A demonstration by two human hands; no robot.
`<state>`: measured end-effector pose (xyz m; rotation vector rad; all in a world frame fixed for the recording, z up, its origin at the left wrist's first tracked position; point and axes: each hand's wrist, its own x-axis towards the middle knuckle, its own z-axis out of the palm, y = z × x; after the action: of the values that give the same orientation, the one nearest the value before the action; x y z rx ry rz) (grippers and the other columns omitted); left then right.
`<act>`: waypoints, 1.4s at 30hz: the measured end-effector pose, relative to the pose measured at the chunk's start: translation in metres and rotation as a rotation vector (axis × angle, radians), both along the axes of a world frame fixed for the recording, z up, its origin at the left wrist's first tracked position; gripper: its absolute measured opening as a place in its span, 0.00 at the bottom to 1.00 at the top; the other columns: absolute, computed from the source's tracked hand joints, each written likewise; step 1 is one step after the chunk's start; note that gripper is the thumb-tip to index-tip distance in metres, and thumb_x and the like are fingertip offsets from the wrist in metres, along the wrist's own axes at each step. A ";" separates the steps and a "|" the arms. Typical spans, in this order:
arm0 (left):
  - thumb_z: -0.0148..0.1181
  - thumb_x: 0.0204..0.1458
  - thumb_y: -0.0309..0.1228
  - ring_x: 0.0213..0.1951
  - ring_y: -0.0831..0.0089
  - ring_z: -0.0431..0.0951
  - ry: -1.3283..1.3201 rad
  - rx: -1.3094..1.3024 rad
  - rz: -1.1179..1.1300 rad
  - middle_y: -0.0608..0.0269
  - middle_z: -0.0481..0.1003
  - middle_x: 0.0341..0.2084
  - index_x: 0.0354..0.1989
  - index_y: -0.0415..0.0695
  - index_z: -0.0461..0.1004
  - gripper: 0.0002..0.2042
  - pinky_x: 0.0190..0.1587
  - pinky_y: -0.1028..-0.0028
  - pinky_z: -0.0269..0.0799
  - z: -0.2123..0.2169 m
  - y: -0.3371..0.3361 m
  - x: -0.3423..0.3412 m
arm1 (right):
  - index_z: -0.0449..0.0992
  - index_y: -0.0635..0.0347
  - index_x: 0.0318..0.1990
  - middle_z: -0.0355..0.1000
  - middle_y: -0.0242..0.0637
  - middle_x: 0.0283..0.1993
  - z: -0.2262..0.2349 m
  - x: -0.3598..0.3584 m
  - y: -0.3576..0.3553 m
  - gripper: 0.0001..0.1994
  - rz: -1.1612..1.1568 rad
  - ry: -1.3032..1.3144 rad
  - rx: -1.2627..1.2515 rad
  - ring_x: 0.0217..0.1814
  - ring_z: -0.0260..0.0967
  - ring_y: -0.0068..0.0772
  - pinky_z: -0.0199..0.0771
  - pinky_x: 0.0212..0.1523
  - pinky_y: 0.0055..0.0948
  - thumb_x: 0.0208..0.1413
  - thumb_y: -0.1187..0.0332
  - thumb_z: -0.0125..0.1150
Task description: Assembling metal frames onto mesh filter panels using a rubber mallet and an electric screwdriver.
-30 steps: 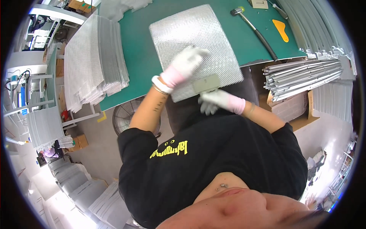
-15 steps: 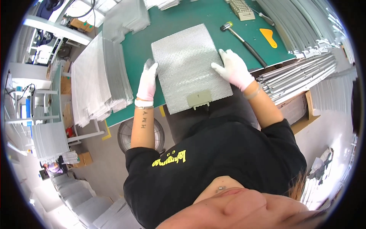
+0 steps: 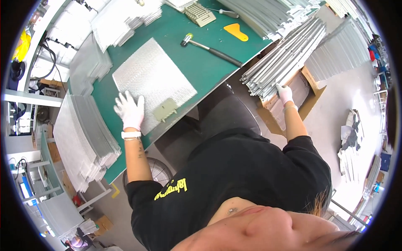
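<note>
A square silver mesh panel (image 3: 153, 79) lies flat on the green mat (image 3: 201, 58). My left hand (image 3: 130, 111), in a white glove, rests open with spread fingers on the panel's near left corner. A small beige plastic clip piece (image 3: 165, 110) sits on the panel's near edge, just right of that hand. My right hand (image 3: 284, 93), also gloved, reaches far to the right and grips the end of a long metal strip in a stack of strips (image 3: 289, 58) lying over a cardboard box (image 3: 307, 90).
A rubber-headed hammer (image 3: 211, 49), an orange scraper (image 3: 235, 32) and a beige comb-like block (image 3: 200, 13) lie on the far part of the mat. Stacks of mesh panels (image 3: 83, 142) stand at the left and the back. A fan (image 3: 153, 175) sits under the bench.
The view swung right. My right hand left the panel and went out to the metal strips. My left hand moved from the panel's left edge onto its near corner.
</note>
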<state>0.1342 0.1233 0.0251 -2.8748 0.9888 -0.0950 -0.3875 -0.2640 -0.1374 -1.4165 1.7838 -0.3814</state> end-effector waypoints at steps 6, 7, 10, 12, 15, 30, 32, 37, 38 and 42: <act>0.63 0.53 0.41 0.68 0.41 0.53 -0.234 -0.585 -0.357 0.40 0.55 0.67 0.67 0.35 0.60 0.35 0.70 0.45 0.41 0.048 -0.023 -0.079 | 0.74 0.58 0.33 0.65 0.27 0.20 0.033 -0.001 0.006 0.17 -0.168 -0.453 -0.055 0.15 0.58 0.23 0.62 0.18 0.25 0.56 0.53 0.65; 0.64 0.51 0.34 0.66 0.43 0.59 -0.075 -0.789 -0.497 0.41 0.61 0.65 0.63 0.35 0.64 0.31 0.69 0.50 0.50 0.049 -0.024 -0.106 | 0.72 0.54 0.31 0.61 0.25 0.18 0.054 0.013 0.017 0.16 -0.293 -0.696 0.012 0.14 0.55 0.22 0.61 0.18 0.24 0.58 0.53 0.64; 0.64 0.52 0.32 0.51 0.55 0.77 0.711 -0.831 -0.846 0.53 0.79 0.45 0.47 0.40 0.79 0.15 0.59 0.59 0.69 0.034 -0.032 -0.180 | 0.71 0.53 0.34 0.64 0.27 0.21 0.106 0.068 0.072 0.13 -0.020 -0.883 0.094 0.18 0.60 0.18 0.62 0.20 0.21 0.61 0.55 0.61; 0.63 0.56 0.37 0.63 0.58 0.70 1.361 -0.725 -0.547 0.44 0.69 0.60 0.63 0.33 0.66 0.29 0.65 0.65 0.64 -0.001 -0.045 -0.224 | 0.74 0.60 0.40 0.72 0.32 0.25 0.135 0.111 0.128 0.15 0.166 -0.934 0.179 0.25 0.70 0.25 0.71 0.29 0.23 0.63 0.55 0.59; 0.58 0.61 0.38 0.63 0.61 0.68 1.636 -1.196 -0.283 0.42 0.67 0.62 0.65 0.30 0.62 0.29 0.66 0.68 0.60 -0.036 -0.071 -0.253 | 0.73 0.60 0.37 0.72 0.32 0.28 0.149 0.151 0.189 0.15 0.525 -1.040 0.558 0.29 0.71 0.24 0.71 0.33 0.24 0.66 0.56 0.56; 0.43 0.66 0.51 0.09 0.77 0.61 1.021 -2.217 -0.822 0.68 0.64 0.09 0.47 0.34 0.72 0.27 0.13 0.74 0.60 0.129 0.184 -0.119 | 0.69 0.71 0.47 0.68 0.46 0.43 0.252 -0.007 -0.059 0.13 0.109 -1.545 -0.436 0.47 0.66 0.41 0.70 0.53 0.39 0.66 0.67 0.50; 0.43 0.67 0.52 0.10 0.76 0.62 0.951 -1.800 -0.529 0.70 0.61 0.09 0.39 0.39 0.72 0.25 0.12 0.76 0.56 0.128 0.151 -0.138 | 0.69 0.69 0.47 0.69 0.45 0.41 0.313 0.065 0.034 0.14 0.181 -1.588 -0.287 0.46 0.67 0.41 0.68 0.56 0.39 0.66 0.65 0.49; 0.44 0.67 0.51 0.08 0.78 0.59 1.193 -1.630 -0.361 0.69 0.61 0.07 0.41 0.32 0.72 0.28 0.13 0.74 0.62 0.090 0.111 -0.146 | 0.69 0.68 0.51 0.70 0.44 0.44 0.349 0.203 0.147 0.20 0.480 -1.335 -0.175 0.40 0.73 0.37 0.79 0.41 0.36 0.68 0.55 0.49; 0.43 0.67 0.51 0.08 0.79 0.58 1.224 -1.631 -0.315 0.70 0.60 0.07 0.40 0.32 0.72 0.27 0.14 0.75 0.62 0.092 0.107 -0.148 | 0.70 0.67 0.51 0.70 0.43 0.44 0.333 0.228 0.156 0.18 0.600 -1.473 0.079 0.40 0.73 0.36 0.78 0.45 0.35 0.67 0.59 0.51; 0.42 0.69 0.46 0.09 0.81 0.56 1.292 -1.373 -0.015 0.71 0.59 0.09 0.37 0.36 0.72 0.23 0.14 0.76 0.61 0.088 0.093 -0.141 | 0.71 0.63 0.43 0.68 0.35 0.35 0.298 0.320 0.124 0.12 0.925 -1.597 0.688 0.40 0.67 0.30 0.71 0.51 0.34 0.65 0.61 0.54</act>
<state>-0.0064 0.2163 0.1135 -3.9947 1.3737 2.0888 -0.0679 -0.1396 0.1611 -0.7539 -0.1188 -0.2026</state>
